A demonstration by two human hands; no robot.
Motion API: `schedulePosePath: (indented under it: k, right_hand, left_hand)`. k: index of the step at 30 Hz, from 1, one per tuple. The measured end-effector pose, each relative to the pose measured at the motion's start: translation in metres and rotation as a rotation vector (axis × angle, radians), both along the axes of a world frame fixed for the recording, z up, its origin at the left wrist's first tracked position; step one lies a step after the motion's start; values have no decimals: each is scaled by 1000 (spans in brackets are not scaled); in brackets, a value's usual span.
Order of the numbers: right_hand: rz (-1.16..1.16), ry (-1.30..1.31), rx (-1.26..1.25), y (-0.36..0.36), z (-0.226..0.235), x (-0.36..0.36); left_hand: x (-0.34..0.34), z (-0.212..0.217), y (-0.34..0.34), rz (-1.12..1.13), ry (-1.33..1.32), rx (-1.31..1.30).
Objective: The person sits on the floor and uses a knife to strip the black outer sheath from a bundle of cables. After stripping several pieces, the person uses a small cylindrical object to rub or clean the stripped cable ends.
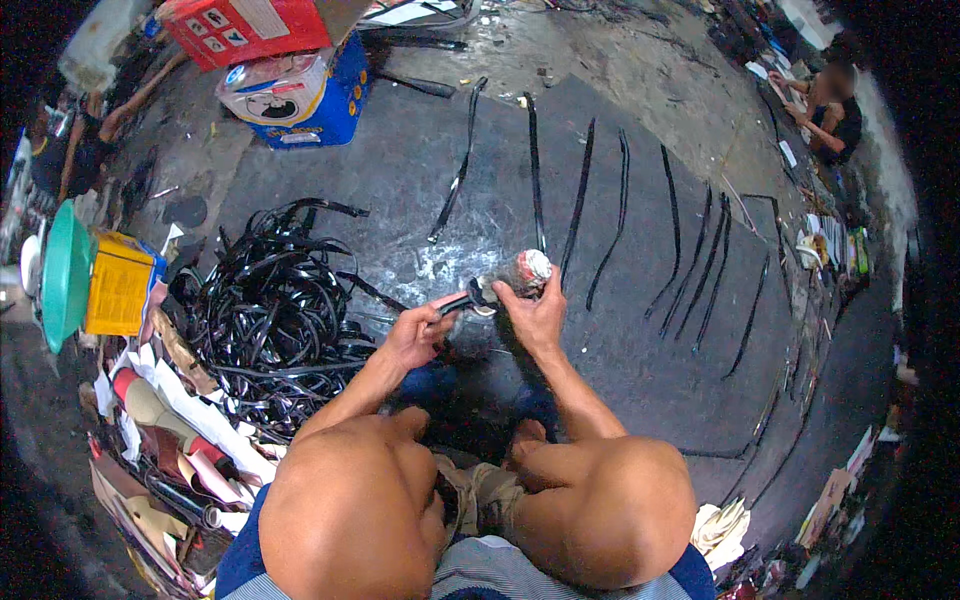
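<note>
My left hand [415, 335] is closed on a glossy black strip [458, 303], whose end points toward my right hand. My right hand [535, 315] grips a small rounded container [533, 267] with a red side and a crusted white end. Between the two hands lies a small pale round piece, partly covered by the strip and fingers; I cannot tell what it is. A large tangle of glossy black strips [285, 310] is heaped left of my left hand. Beyond my hands, several single strips [578, 195] are laid out apart on a dark grey mat [640, 400].
A blue box [310, 105] with a red box [245, 30] on it stands at the far left. At left are a yellow tin [120, 285] and a green basin [65, 275], above scraps of material [165, 410]. Other people sit at far left and far right [835, 115].
</note>
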State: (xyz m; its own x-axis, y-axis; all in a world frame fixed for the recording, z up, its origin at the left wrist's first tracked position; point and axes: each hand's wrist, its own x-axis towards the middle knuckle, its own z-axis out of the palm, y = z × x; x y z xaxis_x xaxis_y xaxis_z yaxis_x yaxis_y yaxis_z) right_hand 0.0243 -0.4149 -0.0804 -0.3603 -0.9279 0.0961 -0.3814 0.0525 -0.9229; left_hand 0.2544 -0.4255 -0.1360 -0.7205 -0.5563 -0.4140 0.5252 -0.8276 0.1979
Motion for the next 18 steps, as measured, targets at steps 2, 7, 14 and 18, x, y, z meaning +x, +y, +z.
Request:
schedulePosePath:
  k: [2, 7, 14, 18]
  right_hand:
    - [-14, 78, 148, 8, -5, -19]
    - [-283, -5, 238, 32, -12, -66]
    - [-120, -39, -10, 17, -6, -46]
    - [92, 127, 195, 14, -12, -11]
  left_hand:
    - [-1, 12, -1, -60, -95, -107]
    - [-9, 35, -31, -386, -885, -603]
    - [-28, -28, -52, -383, -1182, -980]
    - [-35, -38, -55, -410, -1273, -1007]
